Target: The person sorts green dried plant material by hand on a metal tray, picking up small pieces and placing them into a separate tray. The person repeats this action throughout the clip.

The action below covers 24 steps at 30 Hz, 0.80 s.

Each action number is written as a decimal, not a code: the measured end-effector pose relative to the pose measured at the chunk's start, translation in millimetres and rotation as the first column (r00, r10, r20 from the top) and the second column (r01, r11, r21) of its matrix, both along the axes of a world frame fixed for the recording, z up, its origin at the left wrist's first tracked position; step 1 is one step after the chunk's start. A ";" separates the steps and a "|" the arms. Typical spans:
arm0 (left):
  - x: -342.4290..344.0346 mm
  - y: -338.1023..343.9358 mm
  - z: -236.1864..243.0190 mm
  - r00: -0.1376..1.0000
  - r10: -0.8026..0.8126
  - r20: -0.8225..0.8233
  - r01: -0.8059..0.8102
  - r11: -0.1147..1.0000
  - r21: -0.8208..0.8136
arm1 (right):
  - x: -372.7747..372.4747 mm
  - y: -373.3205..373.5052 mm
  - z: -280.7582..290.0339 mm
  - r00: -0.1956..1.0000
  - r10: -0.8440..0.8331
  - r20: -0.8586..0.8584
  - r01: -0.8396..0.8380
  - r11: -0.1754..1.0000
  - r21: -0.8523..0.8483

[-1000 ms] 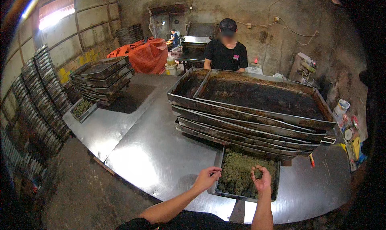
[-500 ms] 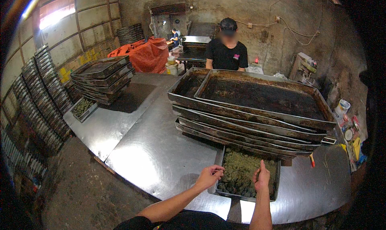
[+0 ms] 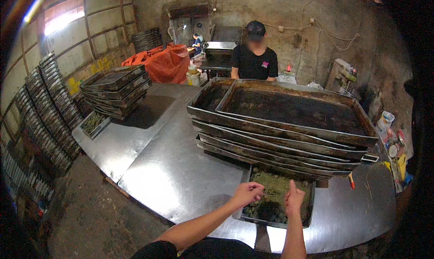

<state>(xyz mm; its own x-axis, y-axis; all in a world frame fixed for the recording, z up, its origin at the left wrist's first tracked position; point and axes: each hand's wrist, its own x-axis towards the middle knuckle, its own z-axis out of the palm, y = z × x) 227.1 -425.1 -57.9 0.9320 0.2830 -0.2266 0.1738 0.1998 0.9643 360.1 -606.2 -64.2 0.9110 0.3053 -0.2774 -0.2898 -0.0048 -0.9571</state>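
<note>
My left hand (image 3: 246, 193) hovers over the left side of a metal tray (image 3: 309, 212) of green, crumbly material (image 3: 267, 181), its fingers loosely bent and apart, with nothing visible in them. My right hand (image 3: 294, 198) is over the tray's right half, a finger stretched forward; the other fingers are partly hidden. The tray sits at the near side of a steel table (image 3: 190, 168), its far part below a tall stack of dark, crusted pans (image 3: 289, 107). A small red-handled tool (image 3: 351, 181) lies right of the stack.
A co-worker (image 3: 254, 62) stands behind the pans. Another pan stack (image 3: 113, 85) and a small filled tray (image 3: 93, 124) are at the table's left. Tall metal stacks (image 3: 47, 105) line the left wall, an orange tarp (image 3: 162, 62) lies behind, and assorted containers (image 3: 391, 148) crowd the right.
My left hand has moved a little right and up over the tray. My right hand's curled fingers have changed, with one now pointing forward.
</note>
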 end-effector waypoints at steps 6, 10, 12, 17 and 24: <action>37.2 -23.4 7.4 0.997 -0.067 -0.023 0.063 0.985 -0.163 | -29.9 18.9 18.6 0.502 0.467 0.728 -0.127 0.873 -0.472; 44.5 -34.9 -3.6 0.999 -0.033 0.000 0.033 0.980 -0.196 | -42.6 8.1 37.7 0.565 0.457 0.687 -0.158 0.877 -0.453; 45.1 -38.9 -9.1 0.994 -0.007 -0.106 -0.020 0.968 -0.249 | -44.3 1.1 42.9 0.556 0.423 0.715 -0.125 0.894 -0.431; 48.2 -44.4 -13.8 0.999 -0.024 -0.030 0.016 0.975 -0.223 | -43.0 -10.9 43.4 0.588 0.434 0.682 -0.158 0.889 -0.429; 51.6 -50.5 -8.7 1.000 0.016 -0.017 -0.019 0.991 -0.130 | -45.5 -10.5 42.2 0.525 0.342 0.779 -0.097 0.934 -0.345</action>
<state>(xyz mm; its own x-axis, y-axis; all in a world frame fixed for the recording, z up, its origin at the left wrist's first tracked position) 278.7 -475.6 -66.6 0.9232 0.2664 -0.2771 0.1841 0.3265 0.9271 314.5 -616.7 -22.0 0.6834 0.5674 0.4594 0.6574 -0.2045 -0.7253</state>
